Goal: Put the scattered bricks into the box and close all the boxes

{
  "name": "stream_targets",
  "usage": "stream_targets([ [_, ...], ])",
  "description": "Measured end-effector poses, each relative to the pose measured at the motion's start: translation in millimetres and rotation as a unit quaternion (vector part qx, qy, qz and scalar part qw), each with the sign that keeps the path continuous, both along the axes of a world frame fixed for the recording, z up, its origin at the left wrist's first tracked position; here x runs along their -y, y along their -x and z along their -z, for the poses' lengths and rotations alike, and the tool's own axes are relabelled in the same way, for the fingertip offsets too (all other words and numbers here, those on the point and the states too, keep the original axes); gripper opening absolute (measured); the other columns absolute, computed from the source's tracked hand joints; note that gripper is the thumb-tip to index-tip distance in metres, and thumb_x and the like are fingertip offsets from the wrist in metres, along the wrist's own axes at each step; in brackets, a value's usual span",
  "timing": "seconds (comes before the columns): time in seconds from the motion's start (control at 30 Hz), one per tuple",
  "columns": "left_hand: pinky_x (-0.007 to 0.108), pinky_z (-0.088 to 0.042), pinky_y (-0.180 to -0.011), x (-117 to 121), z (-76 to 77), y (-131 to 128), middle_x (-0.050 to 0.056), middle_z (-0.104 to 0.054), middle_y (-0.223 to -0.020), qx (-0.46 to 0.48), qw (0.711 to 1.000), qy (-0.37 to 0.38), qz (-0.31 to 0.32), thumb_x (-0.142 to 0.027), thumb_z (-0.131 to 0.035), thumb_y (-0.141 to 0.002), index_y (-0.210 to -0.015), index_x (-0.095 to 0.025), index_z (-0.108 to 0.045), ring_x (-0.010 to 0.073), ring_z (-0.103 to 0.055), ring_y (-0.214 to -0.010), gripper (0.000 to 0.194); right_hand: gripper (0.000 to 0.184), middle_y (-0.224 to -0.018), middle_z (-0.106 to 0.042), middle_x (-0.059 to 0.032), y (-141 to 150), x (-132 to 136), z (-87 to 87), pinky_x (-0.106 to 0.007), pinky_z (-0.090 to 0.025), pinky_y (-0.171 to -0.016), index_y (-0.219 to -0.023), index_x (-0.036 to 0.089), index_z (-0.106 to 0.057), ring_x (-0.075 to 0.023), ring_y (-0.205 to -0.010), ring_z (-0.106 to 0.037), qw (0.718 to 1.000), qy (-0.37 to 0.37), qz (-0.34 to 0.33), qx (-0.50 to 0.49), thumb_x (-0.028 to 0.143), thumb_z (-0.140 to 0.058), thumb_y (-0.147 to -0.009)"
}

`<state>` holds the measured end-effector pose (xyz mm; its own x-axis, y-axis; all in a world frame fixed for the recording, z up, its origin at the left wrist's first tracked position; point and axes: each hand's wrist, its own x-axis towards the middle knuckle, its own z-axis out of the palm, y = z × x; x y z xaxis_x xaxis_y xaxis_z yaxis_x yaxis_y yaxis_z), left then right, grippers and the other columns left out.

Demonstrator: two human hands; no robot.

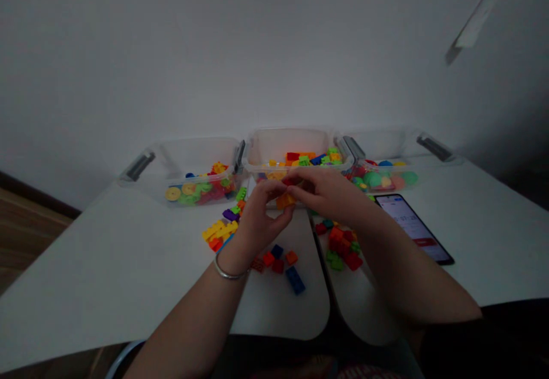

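Observation:
Both of my hands meet above the table, in front of the middle bin. My left hand pinches an orange toy building brick from the left and below. From the right and above, my right hand closes its fingers on the same small group, where a bit of red shows at the fingertips. How the pieces join is hidden by my fingers. Below my hands lie a blue brick, an orange brick and several red and dark blue ones.
Clear bins with toy pieces stand along the wall: a left bin, a middle bin and a right bin. Yellow bricks lie left, red and green bricks right. A phone lies farther right. A dark gap splits the tabletop.

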<state>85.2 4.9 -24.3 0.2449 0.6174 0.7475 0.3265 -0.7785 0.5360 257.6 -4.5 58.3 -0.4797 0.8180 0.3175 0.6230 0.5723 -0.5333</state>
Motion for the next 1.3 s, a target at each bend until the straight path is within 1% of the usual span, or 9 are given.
stream_targets([
  [0.23,0.036,-0.056,-0.088,0.5,-1.2,2.3,0.007,-0.063,-0.105,-0.011,0.998,-0.058,-0.025,-0.021,-0.061,-0.085,-0.111,-0.022,-0.051,0.0181,-0.063,-0.1,0.027,0.022,-0.095,-0.07,-0.005,-0.6,0.3,2.4,-0.027,-0.045,-0.067,-0.104,0.018,-0.066,-0.0137,-0.073,-0.061,0.999,-0.001,0.03,-0.038,0.026,-0.054,-0.087],
  [0.4,0.034,-0.055,-0.086,1.1,-3.8,2.2,0.007,-0.063,-0.104,-0.021,0.998,-0.056,-0.033,-0.019,-0.06,-0.085,-0.11,-0.021,-0.052,0.0175,-0.062,-0.1,0.026,0.024,-0.099,-0.07,-0.0068,-4.9,-3.1,4.2,-0.029,-0.048,-0.069,-0.104,0.017,-0.066,-0.0146,-0.072,-0.062,0.994,-0.06,0.077,-0.051,0.022,-0.056,-0.083],
  [0.5,0.033,-0.055,-0.084,1.1,-3.6,2.2,0.007,-0.063,-0.104,-0.048,0.997,-0.037,-0.043,-0.02,-0.06,-0.085,-0.11,-0.02,-0.052,0.017,-0.063,-0.097,0.026,0.028,-0.109,-0.069,-0.0087,-11.4,-6.8,3.7,-0.032,-0.049,-0.077,-0.108,0.018,-0.066,-0.0178,-0.082,-0.064,0.984,-0.133,0.114,-0.036,0.018,-0.051,-0.084],
  [0.6,0.033,-0.055,-0.083,0.9,-3.5,2.1,0.006,-0.064,-0.102,-0.068,0.996,-0.034,-0.055,-0.021,-0.06,-0.085,-0.109,-0.02,-0.054,0.0171,-0.063,-0.094,0.025,0.033,-0.112,-0.069,-0.0101,-18.6,-12.1,3.6,-0.037,-0.046,-0.09,-0.111,0.017,-0.065,-0.0219,-0.099,-0.063,0.968,-0.204,0.148,-0.017,0.015,-0.045,-0.086],
  [0.7,0.032,-0.055,-0.081,0.0,-3.7,1.7,0.006,-0.064,-0.101,-0.06,0.996,-0.043,-0.058,-0.021,-0.061,-0.086,-0.109,-0.019,-0.054,0.0165,-0.062,-0.092,0.024,0.034,-0.112,-0.07,-0.011,-23.6,-19.1,6.0,-0.037,-0.043,-0.098,-0.108,0.015,-0.067,-0.0223,-0.108,-0.061,0.959,-0.233,0.159,-0.014,0.012,-0.042,-0.086],
  [0.8,0.03,-0.055,-0.079,-2.2,-3.3,1.2,0.005,-0.063,-0.1,-0.057,0.995,-0.045,-0.063,-0.019,-0.061,-0.085,-0.109,-0.019,-0.054,0.0157,-0.062,-0.09,0.025,0.033,-0.109,-0.072,-0.0102,-24.6,-25.6,10.6,-0.037,-0.044,-0.097,-0.104,0.015,-0.07,-0.0218,-0.105,-0.064,0.965,-0.218,0.148,-0.007,0.011,-0.043,-0.086],
  [0.93,0.03,-0.055,-0.077,-6.3,-1.0,1.1,0.005,-0.063,-0.099,-0.058,0.994,-0.063,-0.065,-0.018,-0.063,-0.083,-0.108,-0.02,-0.054,0.0158,-0.062,-0.088,0.026,0.028,-0.108,-0.073,-0.0111,-20.4,-27.9,15.0,-0.037,-0.045,-0.091,-0.105,0.014,-0.071,-0.024,-0.101,-0.065,0.974,-0.178,0.132,0.053,0.02,-0.049,-0.089],
  [1.1,0.03,-0.056,-0.075,-10.6,1.6,1.6,0.004,-0.063,-0.097,-0.062,0.993,-0.054,-0.082,-0.015,-0.064,-0.081,-0.107,-0.02,-0.054,0.0157,-0.063,-0.085,0.029,0.029,-0.095,-0.074,-0.0144,-14.5,-23.5,16.4,-0.045,-0.04,-0.093,-0.098,0.014,-0.071,-0.0288,-0.093,-0.065,0.952,-0.172,0.16,0.198,0.031,-0.048,-0.093],
  [1.3,0.03,-0.056,-0.074,-14.3,3.9,2.6,0.005,-0.065,-0.098,-0.071,0.993,-0.024,-0.095,-0.013,-0.066,-0.079,-0.108,-0.02,-0.054,0.0169,-0.064,-0.087,0.031,0.029,-0.102,-0.073,-0.0142,-15.1,-22.2,16.4,-0.043,-0.041,-0.088,-0.107,0.014,-0.068,-0.0297,-0.095,-0.064,0.949,-0.161,0.153,0.223,0.033,-0.054,-0.09],
])
